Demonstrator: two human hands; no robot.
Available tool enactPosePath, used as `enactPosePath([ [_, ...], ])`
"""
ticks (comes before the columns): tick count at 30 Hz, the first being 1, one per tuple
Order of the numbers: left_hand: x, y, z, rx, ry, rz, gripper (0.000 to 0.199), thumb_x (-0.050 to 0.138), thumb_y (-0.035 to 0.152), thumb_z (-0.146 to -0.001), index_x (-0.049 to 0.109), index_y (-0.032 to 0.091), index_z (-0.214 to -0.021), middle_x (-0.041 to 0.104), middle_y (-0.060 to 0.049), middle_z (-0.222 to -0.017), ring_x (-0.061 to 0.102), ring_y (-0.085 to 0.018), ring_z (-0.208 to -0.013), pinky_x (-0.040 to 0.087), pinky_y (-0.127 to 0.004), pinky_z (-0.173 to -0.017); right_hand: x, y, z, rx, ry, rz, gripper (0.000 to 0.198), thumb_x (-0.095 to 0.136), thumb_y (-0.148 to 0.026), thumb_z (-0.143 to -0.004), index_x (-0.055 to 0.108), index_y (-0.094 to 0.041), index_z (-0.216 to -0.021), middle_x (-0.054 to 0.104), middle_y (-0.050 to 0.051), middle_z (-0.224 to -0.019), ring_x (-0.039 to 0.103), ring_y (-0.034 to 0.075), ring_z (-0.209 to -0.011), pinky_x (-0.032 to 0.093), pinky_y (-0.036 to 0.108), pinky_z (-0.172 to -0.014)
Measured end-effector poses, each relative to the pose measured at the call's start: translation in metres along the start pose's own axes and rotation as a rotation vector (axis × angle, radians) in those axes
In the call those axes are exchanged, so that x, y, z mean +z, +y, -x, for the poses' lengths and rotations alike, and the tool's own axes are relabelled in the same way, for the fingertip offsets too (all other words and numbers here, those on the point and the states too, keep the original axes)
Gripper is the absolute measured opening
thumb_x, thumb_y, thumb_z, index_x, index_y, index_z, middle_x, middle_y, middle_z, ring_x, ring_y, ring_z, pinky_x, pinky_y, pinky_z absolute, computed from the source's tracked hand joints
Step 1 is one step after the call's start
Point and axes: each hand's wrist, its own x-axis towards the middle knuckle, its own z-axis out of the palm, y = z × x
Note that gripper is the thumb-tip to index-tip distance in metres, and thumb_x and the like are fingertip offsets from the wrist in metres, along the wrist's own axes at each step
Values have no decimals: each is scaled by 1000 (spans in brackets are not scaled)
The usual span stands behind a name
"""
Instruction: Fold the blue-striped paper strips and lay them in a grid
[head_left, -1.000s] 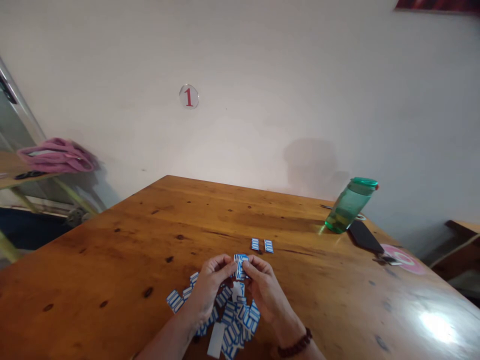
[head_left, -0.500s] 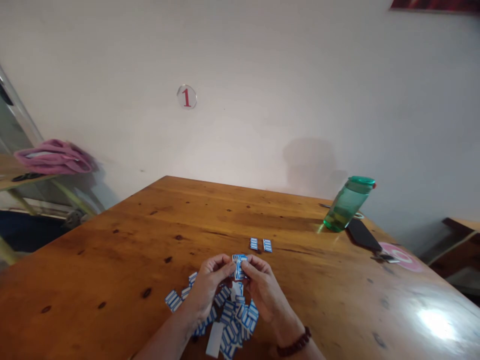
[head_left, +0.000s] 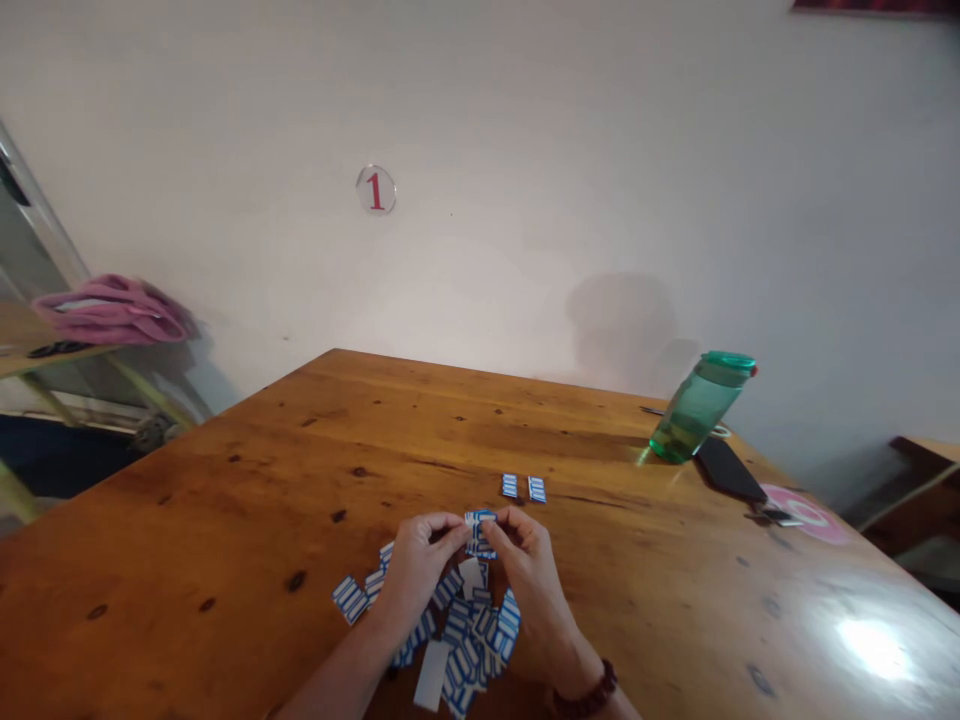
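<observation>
My left hand (head_left: 421, 562) and my right hand (head_left: 531, 568) meet above the table. Between them they pinch a few small blue-and-white cards (head_left: 480, 537), thumbs and fingertips closed on the edges. Below and between my wrists lies a loose pile of similar cards (head_left: 463, 655), some overlapping and some partly hidden by my left forearm. A plain white card (head_left: 431, 676) rests at the pile's near side. Past my fingertips, two blue-and-white cards lie side by side, the left card (head_left: 509, 486) and the right card (head_left: 537, 489).
On the wooden table (head_left: 420, 420) a green water bottle (head_left: 701, 410) stands at the right back. Beside it lie a black flat case (head_left: 729, 470) and a pink disc (head_left: 806, 512). A pink cloth (head_left: 112, 312) is on another table at left.
The cards between my hands have shifted slightly, and the fingers of my left hand have drawn a little away from their left edge. The pile and the two cards beyond stay put.
</observation>
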Motion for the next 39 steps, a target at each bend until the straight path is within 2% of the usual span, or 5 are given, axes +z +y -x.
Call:
enactPosePath([
  [17,-1,4,0,104,-27,-199,23,59,31,-64,62,17,-45,52,1,-44,45,-13,-48,32,-23,-50,-2,3,0,-31,-31,65,28,66,-43,-63,56,-17,-60,50,-3,-47,40,9,-41,28,19,-37],
  [28,1,-5,-3,-18,-30,81,24,62,35,-64,59,15,-51,49,3,-46,40,-9,-43,31,-21,-45,4,-7,5,10,-52,-26,22,67,-36,-65,58,-16,-65,52,-3,-54,41,8,-45,32,20,-42],
  [33,1,-7,0,296,-83,-341,24,50,34,-76,67,18,-82,67,-7,-84,59,-21,-83,44,-32,-77,-4,-8,-2,-41,44,-43,22,68,-34,-62,56,-16,-59,50,-4,-51,40,8,-45,33,20,-44],
  [36,4,-10,5,497,-324,-747,42,46,36,-80,50,26,-120,51,-5,-127,34,-25,-124,21,-45,-103,-12,-12,-6,-25,121,-92,22,67,-35,-62,54,-17,-61,48,-5,-50,39,8,-44,31,20,-42],
  [39,9,-16,12,486,-533,-1049,68,50,44,-75,25,24,-135,27,-6,-142,13,-27,-132,3,-54,-105,-16,-18,-8,-46,188,-104,20,67,-33,-62,54,-17,-62,48,-5,-53,39,8,-46,32,20,-44],
])
